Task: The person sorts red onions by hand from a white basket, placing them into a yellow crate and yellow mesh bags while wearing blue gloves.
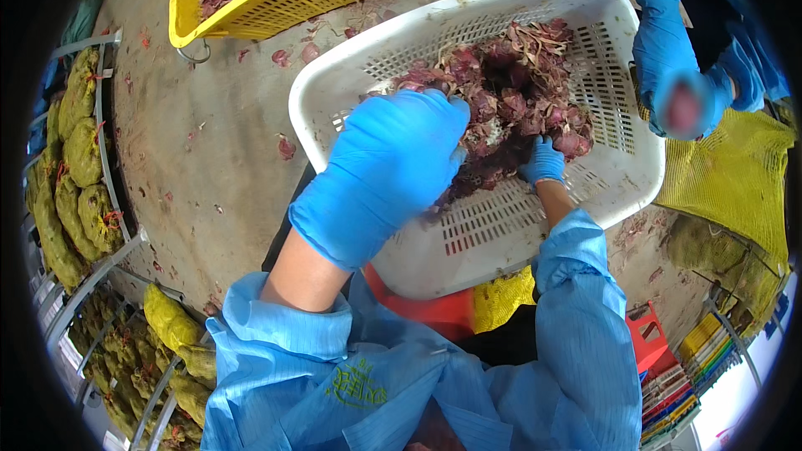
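A white slatted plastic basket point(401, 271) sits tilted in front of me, with a heap of red onions point(501, 104) and loose papery skins in it. My left hand point(384, 167), in a blue glove, is over the left side of the heap. Its fingers curl inward, and what they hold, if anything, is hidden behind the hand. Lower and to the right, my right hand point(545, 163), also gloved in blue, reaches against the near edge of the heap. Its fingers are slightly apart and touch the onions.
A yellow crate point(334, 0) of onions stands beyond the basket. At the right, another person's blue-gloved hand point(687, 108) holds a blurred reddish thing. Yellow mesh sacks point(735, 175) lie near it. Filled sacks point(83, 154) are stacked on metal racks at left. Onion skins litter the floor.
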`<state>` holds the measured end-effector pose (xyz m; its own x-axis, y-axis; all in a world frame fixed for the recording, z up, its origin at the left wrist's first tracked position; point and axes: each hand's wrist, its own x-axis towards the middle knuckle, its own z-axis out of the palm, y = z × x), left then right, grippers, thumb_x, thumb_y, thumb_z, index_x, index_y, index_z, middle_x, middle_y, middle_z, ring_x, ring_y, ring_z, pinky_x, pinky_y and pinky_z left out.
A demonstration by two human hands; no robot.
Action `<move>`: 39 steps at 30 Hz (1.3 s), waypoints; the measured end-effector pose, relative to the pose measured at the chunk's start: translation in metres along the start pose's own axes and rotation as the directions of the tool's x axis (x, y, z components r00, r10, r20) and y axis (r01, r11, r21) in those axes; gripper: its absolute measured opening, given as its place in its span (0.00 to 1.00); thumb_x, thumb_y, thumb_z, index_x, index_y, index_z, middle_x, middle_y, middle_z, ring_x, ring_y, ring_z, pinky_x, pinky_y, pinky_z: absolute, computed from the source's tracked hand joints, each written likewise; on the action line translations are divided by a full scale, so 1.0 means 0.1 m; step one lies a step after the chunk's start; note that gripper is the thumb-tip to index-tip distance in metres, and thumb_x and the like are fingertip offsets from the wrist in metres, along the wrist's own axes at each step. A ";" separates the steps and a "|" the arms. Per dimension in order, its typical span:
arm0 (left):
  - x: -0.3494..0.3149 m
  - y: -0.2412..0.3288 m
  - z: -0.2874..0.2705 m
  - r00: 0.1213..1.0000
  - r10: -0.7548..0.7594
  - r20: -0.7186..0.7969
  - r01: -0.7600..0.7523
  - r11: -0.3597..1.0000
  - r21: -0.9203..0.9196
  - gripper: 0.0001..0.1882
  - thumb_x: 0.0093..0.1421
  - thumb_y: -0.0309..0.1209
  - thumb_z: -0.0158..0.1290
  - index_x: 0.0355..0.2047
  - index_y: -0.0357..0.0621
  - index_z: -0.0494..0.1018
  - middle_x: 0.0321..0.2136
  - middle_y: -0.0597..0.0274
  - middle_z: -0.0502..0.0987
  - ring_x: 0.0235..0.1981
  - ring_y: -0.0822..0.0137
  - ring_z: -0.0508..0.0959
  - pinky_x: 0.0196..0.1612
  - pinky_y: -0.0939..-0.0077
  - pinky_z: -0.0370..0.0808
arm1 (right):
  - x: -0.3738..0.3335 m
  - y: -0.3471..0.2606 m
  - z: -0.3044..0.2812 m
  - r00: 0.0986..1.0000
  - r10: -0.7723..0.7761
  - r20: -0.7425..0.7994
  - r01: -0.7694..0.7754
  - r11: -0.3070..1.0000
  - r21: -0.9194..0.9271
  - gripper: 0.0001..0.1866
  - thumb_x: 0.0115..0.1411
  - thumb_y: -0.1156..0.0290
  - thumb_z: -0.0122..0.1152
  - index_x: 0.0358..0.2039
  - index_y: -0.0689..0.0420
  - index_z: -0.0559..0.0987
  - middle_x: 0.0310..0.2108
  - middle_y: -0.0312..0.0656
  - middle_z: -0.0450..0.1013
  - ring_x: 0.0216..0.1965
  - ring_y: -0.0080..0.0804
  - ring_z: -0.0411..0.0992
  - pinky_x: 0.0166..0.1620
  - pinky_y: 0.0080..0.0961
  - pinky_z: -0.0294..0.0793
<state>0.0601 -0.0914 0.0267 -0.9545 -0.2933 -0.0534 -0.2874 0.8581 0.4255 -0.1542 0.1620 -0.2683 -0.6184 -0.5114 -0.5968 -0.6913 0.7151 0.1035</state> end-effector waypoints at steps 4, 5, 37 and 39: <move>-0.08 -0.03 -0.05 1.000 -0.016 0.011 0.015 0.999 0.030 0.19 0.54 0.36 0.57 0.46 0.44 0.73 0.31 0.57 0.76 0.32 0.57 0.77 0.34 0.62 0.75 | 0.02 -0.08 -0.16 0.984 0.011 0.176 -0.003 0.999 -0.046 0.45 0.43 0.48 0.69 0.59 0.53 0.64 0.57 0.53 0.64 0.51 0.51 0.72 0.53 0.44 0.73; -0.12 -0.03 -0.04 0.999 -0.030 0.011 0.029 0.999 0.037 0.20 0.54 0.36 0.57 0.46 0.44 0.73 0.31 0.58 0.76 0.32 0.57 0.77 0.33 0.62 0.76 | 0.05 -0.09 -0.07 0.991 -0.014 0.135 0.024 0.997 -0.071 0.43 0.43 0.50 0.70 0.58 0.52 0.64 0.55 0.51 0.64 0.48 0.51 0.74 0.50 0.44 0.75; 0.15 0.25 -0.59 0.864 -0.433 0.256 0.190 -0.190 -0.963 0.23 0.63 0.39 0.55 0.54 0.41 0.72 0.43 0.62 0.78 0.44 0.70 0.76 0.47 0.76 0.75 | -1.99 -0.92 -2.65 0.862 -0.395 -0.317 0.096 -0.488 0.867 0.42 0.61 0.61 0.58 0.69 0.59 0.48 0.62 0.46 0.59 0.55 0.36 0.69 0.53 0.39 0.75; 0.21 0.11 -0.37 0.860 -0.431 0.273 0.222 -0.165 -0.961 0.23 0.64 0.39 0.54 0.55 0.40 0.71 0.46 0.62 0.77 0.46 0.70 0.76 0.49 0.75 0.75 | -2.02 -0.96 -2.68 0.866 -0.384 -0.321 0.090 -0.511 0.855 0.42 0.62 0.60 0.58 0.69 0.59 0.48 0.62 0.46 0.59 0.54 0.37 0.69 0.54 0.38 0.74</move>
<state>0.0397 -0.1043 0.0637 -0.7183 -0.5073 -0.4761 -0.0890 -0.6117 0.7861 -0.0626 0.0690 0.0553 -0.3897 -0.8702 -0.3014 0.6175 -0.0041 -0.7865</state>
